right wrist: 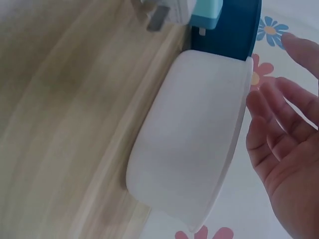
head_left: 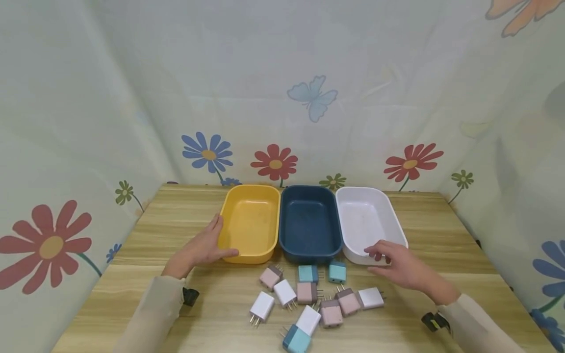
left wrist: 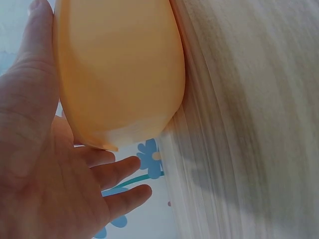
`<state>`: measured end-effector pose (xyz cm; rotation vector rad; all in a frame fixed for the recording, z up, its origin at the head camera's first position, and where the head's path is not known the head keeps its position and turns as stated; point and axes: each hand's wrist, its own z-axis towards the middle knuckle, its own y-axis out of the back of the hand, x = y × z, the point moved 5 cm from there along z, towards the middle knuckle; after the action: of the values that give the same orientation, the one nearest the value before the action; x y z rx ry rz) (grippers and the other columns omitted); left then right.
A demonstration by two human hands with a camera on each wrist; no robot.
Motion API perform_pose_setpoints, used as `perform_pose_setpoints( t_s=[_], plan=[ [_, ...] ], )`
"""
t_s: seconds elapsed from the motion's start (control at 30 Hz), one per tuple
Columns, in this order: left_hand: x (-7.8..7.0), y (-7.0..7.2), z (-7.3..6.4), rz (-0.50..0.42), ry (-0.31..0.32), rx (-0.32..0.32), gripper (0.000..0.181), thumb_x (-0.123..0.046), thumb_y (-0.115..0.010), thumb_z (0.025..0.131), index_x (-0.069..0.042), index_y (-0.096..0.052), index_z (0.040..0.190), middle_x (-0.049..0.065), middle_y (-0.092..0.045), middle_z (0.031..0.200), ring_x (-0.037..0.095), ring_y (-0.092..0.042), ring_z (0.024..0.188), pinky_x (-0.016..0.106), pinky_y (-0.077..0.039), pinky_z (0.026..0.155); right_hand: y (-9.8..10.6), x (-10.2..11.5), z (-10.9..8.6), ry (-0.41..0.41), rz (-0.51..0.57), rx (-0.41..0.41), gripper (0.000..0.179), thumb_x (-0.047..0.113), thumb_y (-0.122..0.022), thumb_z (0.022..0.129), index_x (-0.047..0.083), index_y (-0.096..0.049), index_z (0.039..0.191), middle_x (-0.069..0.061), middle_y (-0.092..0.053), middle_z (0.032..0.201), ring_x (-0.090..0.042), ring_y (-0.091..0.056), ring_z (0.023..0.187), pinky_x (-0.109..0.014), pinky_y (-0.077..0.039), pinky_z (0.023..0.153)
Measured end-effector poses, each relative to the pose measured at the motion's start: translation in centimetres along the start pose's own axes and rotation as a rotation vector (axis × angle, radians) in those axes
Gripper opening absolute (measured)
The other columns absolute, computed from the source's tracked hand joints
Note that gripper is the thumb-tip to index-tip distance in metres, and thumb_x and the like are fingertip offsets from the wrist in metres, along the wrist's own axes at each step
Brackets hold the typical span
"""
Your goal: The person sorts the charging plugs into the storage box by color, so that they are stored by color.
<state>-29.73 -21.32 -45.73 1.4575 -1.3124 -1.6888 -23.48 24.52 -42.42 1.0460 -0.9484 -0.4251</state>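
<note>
left of blue bin [head_left: 310,223]: left hand [head_left: 200,251] splayed on yellow bin [head_left: 251,223] edge | right: right hand [head_left: 399,264] loose by white bin [head_left: 363,220] rim | front: plugs [head_left: 306,292], kinda tight

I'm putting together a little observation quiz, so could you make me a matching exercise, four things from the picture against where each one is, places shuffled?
Things:
1. Yellow tray
2. Dark blue tray
3. White tray
4. Plugs

Places, as the person sees them:
A. Right end of the row of trays
B. Scattered on the near side of the trays
C. Left end of the row
D. Middle of the row

Pairs: 1-C, 2-D, 3-A, 4-B.
</note>
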Motion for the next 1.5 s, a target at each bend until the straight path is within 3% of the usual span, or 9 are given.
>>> perform_pose_setpoints(
  t_s=[0.27, 0.43, 0.63, 0.9, 1.3, 1.5],
  plan=[
    [0.3, -0.2, -0.2, -0.008, -0.001, 0.0, 0.119, -0.067, -0.063, 0.076, 0.011, -0.005, 0.146, 0.03, -0.002, 0.152, 0.044, -0.014, 0.138, 0.053, -0.021, 0.109, -1.0, 0.6, -0.8, 0.062, 0.035, 0.09, 0.033, 0.024, -0.076, 0.081, 0.008, -0.067, 0.109, 0.004, -0.066, 0.092, -0.01, -0.057, 0.078, -0.025, -0.051, 0.063],
    [0.4, -0.3, -0.2, -0.021, -0.001, -0.009, 0.119, -0.064, -0.065, 0.076, 0.01, -0.004, 0.146, 0.03, -0.001, 0.152, 0.045, -0.014, 0.137, 0.054, -0.021, 0.108, -2.0, 0.8, -1.5, 0.153, 0.002, 0.143, 0.04, 0.036, -0.075, 0.081, 0.007, -0.067, 0.108, 0.004, -0.066, 0.096, -0.008, -0.058, 0.082, -0.027, -0.051, 0.066],
    [0.2, -0.4, -0.3, -0.028, 0.008, -0.002, 0.12, -0.066, -0.064, 0.076, 0.009, -0.001, 0.147, 0.029, 0.0, 0.153, 0.046, -0.016, 0.137, 0.054, -0.022, 0.108, -3.2, 0.9, -2.2, 0.25, -0.042, 0.155, 0.046, 0.039, -0.078, 0.075, 0.007, -0.069, 0.107, 0.003, -0.066, 0.1, -0.009, -0.059, 0.086, -0.03, -0.051, 0.072],
    [0.1, -0.2, -0.3, -0.032, 0.018, 0.003, 0.12, -0.065, -0.065, 0.076, 0.007, -0.002, 0.148, 0.027, -0.001, 0.153, 0.046, -0.018, 0.136, 0.054, -0.024, 0.107, -4.4, 0.3, -2.8, 0.246, -0.02, 0.219, 0.048, 0.035, -0.081, 0.072, 0.008, -0.068, 0.11, 0.003, -0.065, 0.105, -0.009, -0.058, 0.092, -0.031, -0.051, 0.078],
    [0.1, -0.2, -0.3, -0.041, 0.014, 0.008, 0.12, -0.067, -0.064, 0.075, 0.007, -0.002, 0.148, 0.027, 0.0, 0.153, 0.046, -0.018, 0.136, 0.054, -0.024, 0.107, -4.6, -0.1, -2.4, 0.31, -0.01, 0.203, 0.035, 0.021, -0.082, 0.069, 0.016, -0.069, 0.101, 0.012, -0.06, 0.098, -0.001, -0.053, 0.085, -0.023, -0.049, 0.071],
    [0.1, -0.4, -0.2, -0.044, 0.02, 0.02, 0.12, -0.066, -0.063, 0.076, 0.007, -0.002, 0.148, 0.027, -0.001, 0.153, 0.046, -0.018, 0.136, 0.054, -0.023, 0.107, -3.7, 0.0, -2.2, 0.243, 0.039, 0.182, 0.038, 0.021, -0.081, 0.071, 0.012, -0.069, 0.105, 0.013, -0.06, 0.096, -0.001, -0.052, 0.082, -0.023, -0.048, 0.068]
  ],
)
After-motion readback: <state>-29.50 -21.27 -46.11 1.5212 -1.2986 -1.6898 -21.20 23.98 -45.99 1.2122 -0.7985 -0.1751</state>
